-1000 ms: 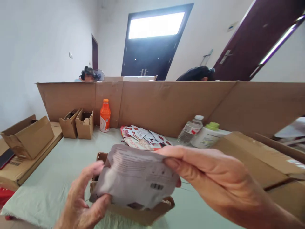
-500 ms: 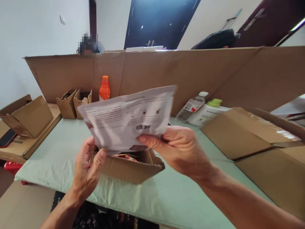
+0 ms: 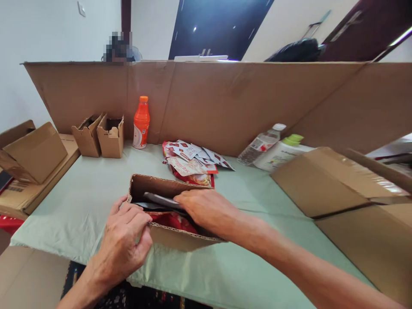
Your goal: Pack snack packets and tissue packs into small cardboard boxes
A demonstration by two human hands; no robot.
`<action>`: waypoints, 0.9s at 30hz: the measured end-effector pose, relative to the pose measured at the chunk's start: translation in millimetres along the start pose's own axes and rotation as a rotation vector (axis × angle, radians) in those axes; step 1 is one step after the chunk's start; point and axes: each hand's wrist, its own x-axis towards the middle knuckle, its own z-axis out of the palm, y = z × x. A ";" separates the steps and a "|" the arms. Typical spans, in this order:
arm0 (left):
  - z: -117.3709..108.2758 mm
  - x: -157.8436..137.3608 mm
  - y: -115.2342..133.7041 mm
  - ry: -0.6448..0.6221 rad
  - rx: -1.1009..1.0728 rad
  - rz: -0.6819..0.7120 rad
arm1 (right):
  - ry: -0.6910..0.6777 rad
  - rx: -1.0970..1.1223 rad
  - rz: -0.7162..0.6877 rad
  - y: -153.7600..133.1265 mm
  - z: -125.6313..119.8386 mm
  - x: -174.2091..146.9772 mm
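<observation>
An open cardboard box (image 3: 183,238) sits in front of me on the green-covered table. At its left end my left hand (image 3: 125,234) is closed over the rim. My right hand (image 3: 201,208) reaches inside, fingers closed on the edge of a pale pouch (image 3: 161,200) that is mostly down in the box; its fingertips are partly hidden. Nearer me in the same box lies a red packet (image 3: 172,221). Just behind the box is a pile of red and white printed packets (image 3: 189,159).
At the back stand an orange bottle (image 3: 141,122) and two small cartons (image 3: 111,136). A clear bottle (image 3: 260,145) and a white bottle with a green cap (image 3: 278,152) lean at the right, beside large cartons (image 3: 322,180). A cardboard partition (image 3: 225,103) runs behind.
The pouch, held up in both hands before, is now lowered into the box by my right hand. My left hand has moved from the pouch to the box's rim.
</observation>
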 end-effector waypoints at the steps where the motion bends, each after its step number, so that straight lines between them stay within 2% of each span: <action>1: -0.3 -0.3 -0.5 -0.005 -0.008 0.006 | -0.061 0.023 -0.017 1.0 1.7 5.7; 2: -0.8 -0.6 -1.2 -0.012 -0.021 0.009 | -0.082 0.055 -0.042 2.9 3.1 9.4; 4: -2.9 -2.4 -3.2 0.000 -0.056 0.019 | 0.000 0.130 -0.087 8.6 4.7 7.4; 7: -7.3 -9.5 -8.5 0.121 -0.100 -0.014 | 0.343 0.234 -0.103 18.3 3.3 -19.3; 10: -8.2 -20.1 -18.0 0.262 -0.160 -0.143 | 0.692 0.296 -0.010 23.9 -0.7 -57.7; 11: -6.6 -23.3 -21.9 0.287 -0.182 -0.181 | 0.765 0.304 0.041 24.7 -2.0 -68.2; 13: -0.5 -27.3 -29.4 0.305 -0.220 -0.227 | 0.807 0.309 0.078 25.4 -4.4 -80.4; 15: 8.0 -27.9 -35.0 0.293 -0.261 -0.260 | 0.710 0.316 0.008 25.5 -7.3 -78.2; 17: 16.3 -25.7 -37.7 0.276 -0.323 -0.291 | 0.518 0.312 -0.087 24.4 -11.7 -62.6; 23: 27.3 -21.3 -35.8 0.223 -0.420 -0.316 | -0.125 0.072 -0.146 6.2 -20.5 18.7; 25: 28.5 -22.2 -35.7 0.200 -0.423 -0.303 | -0.262 -0.019 -0.167 -2.6 -16.1 40.0; 27: 29.0 -23.6 -36.6 0.203 -0.424 -0.293 | -0.327 -0.061 -0.157 -7.4 -10.0 50.7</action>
